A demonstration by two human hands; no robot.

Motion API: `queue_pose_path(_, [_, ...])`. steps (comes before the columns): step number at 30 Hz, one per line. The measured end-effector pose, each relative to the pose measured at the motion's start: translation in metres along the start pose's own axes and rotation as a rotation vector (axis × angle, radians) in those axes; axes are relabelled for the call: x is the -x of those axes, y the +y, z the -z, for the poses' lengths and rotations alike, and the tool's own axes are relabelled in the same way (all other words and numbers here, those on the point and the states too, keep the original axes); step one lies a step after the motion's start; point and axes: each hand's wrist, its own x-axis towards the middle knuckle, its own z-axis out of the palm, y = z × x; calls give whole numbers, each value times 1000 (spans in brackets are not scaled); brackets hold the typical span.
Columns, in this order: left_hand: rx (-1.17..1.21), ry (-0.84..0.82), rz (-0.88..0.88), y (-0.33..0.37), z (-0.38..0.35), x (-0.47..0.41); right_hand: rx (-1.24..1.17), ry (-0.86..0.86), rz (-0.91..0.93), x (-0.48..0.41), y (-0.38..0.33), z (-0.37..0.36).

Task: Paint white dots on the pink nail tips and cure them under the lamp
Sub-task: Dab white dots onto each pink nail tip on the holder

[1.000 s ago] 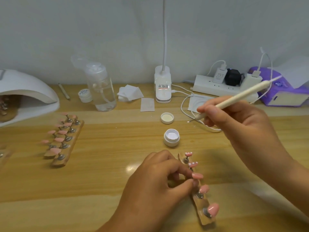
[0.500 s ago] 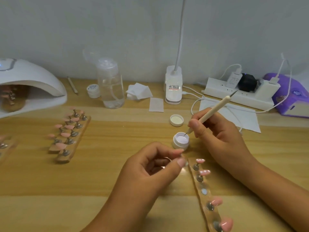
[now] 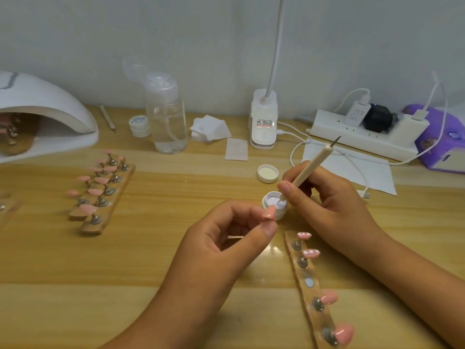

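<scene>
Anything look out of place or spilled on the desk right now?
Nothing spilled. The near strip has one bare slot among its pink tips; the left hand pinches what looks like the missing tip while the right hand dips a tool in the open jar.

A plain, pale grey-white wall (image 3: 100,34) fills the upper part of the view and meets the far edge of a light wooden table with a glossy plank grain (image 3: 75,285). A white clip-base desk lamp (image 3: 263,119) stands at the back of the table by the wall, its slim white neck rising out of view. Soft, even light lies across the wood, with a small bright glare (image 3: 273,248) on the varnish.
</scene>
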Motion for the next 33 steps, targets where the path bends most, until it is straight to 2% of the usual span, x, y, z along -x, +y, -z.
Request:
queue_pose_path(8, [0, -91, 32, 1, -3, 2, 9, 20, 4, 0, 2, 1])
queue_pose_path(14, [-29, -93, 58, 2, -3, 2, -15, 21, 0, 1, -1, 1])
queue_pose_path(20, [-49, -99, 54, 0, -2, 3, -378, 255, -52, 3, -18, 17])
queue_pose_path(22, [-68, -118, 29, 0, -3, 3, -533, 255, -98, 8, -26, 27])
queue_pose_path(25, [-121, -145, -44, 1, -6, 8, -618, 213, -135, 26, -31, 36])
queue_pose_path(28, [-178, -204, -115, 3, -13, 17, -760, 285, -128, 49, -35, 30])
queue_pose_path(33, [-133, -229, -4, 0, -14, 17, -870, 287, -169, 66, -36, 13])
